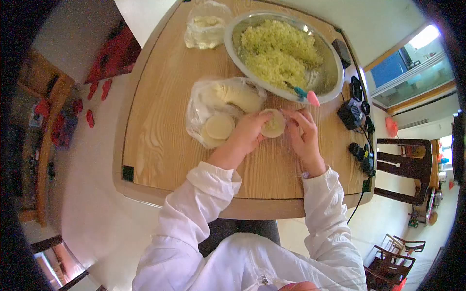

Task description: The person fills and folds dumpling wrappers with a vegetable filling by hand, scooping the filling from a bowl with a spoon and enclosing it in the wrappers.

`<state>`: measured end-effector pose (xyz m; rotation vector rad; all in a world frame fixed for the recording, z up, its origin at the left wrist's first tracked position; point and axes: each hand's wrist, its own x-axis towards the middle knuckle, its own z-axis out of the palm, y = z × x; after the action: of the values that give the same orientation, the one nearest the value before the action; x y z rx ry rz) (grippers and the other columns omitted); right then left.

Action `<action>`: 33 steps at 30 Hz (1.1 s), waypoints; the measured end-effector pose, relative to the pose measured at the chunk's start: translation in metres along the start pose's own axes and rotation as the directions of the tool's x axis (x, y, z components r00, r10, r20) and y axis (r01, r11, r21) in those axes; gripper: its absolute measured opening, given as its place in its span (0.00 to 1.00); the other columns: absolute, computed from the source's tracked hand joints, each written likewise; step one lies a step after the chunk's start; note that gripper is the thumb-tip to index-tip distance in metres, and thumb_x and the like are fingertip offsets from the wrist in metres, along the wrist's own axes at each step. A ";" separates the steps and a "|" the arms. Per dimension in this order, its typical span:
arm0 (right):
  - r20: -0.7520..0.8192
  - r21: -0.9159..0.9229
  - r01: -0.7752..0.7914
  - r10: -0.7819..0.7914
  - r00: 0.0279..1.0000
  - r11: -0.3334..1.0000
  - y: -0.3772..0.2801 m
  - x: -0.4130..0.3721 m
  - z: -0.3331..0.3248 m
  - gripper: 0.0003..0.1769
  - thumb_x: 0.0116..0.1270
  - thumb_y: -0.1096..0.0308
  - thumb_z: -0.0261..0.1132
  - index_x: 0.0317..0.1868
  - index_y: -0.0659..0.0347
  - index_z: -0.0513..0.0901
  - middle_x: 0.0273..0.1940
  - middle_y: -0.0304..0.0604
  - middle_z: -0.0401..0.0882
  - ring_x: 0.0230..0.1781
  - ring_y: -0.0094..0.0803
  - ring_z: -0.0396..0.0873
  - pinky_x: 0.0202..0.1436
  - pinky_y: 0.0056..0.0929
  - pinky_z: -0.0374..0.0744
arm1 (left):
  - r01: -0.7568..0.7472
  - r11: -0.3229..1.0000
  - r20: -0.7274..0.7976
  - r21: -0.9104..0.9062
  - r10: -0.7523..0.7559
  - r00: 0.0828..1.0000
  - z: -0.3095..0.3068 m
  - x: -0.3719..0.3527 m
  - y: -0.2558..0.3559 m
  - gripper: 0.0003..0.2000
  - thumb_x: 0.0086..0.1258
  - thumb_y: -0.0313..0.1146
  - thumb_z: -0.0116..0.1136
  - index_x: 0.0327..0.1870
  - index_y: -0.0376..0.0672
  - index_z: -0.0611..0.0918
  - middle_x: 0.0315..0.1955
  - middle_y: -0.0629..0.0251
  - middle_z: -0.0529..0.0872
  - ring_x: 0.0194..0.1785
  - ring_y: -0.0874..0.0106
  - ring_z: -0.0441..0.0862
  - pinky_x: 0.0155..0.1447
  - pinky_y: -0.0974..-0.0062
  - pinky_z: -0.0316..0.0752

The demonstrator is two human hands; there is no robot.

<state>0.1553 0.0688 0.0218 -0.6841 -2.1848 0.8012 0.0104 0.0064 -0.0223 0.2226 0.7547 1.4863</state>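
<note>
A round dough wrapper (273, 123) with a little pale green filling on it rests in my left hand (249, 132), whose thumb lies on its edge. My right hand (304, 136) is at the wrapper's right side, its fingertips bent close to the rim; whether they pinch it is too small to tell. Left of my hands, an open plastic bag (196, 104) holds stacked round wrappers (218, 127). Beyond them stands a large metal bowl (236, 52) of shredded yellow-green filling (276, 68), with a pink-and-teal-handled utensil (312, 98) at its near rim.
Another plastic bag (208, 29) lies at the table's far left. Black devices and cables (352, 115) line the right edge of the wooden table (160, 121). A dark wooden chair (422, 169) stands to the right.
</note>
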 end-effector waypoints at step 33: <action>0.017 0.071 0.002 -0.004 1.000 0.998 0.024 -0.004 0.007 0.07 0.55 0.74 0.57 0.35 0.60 0.79 0.29 0.45 0.72 0.29 0.37 0.72 0.33 0.30 0.72 | 0.023 0.986 -0.012 0.166 -0.021 1.000 0.009 -0.010 0.017 0.16 0.58 0.20 0.44 0.49 0.26 0.67 0.47 0.50 0.74 0.50 0.59 0.76 0.55 0.61 0.74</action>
<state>0.1582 0.0800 -0.0005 -0.6407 -2.1615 0.8812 0.0029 0.0018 -0.0027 0.3319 0.8874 1.4052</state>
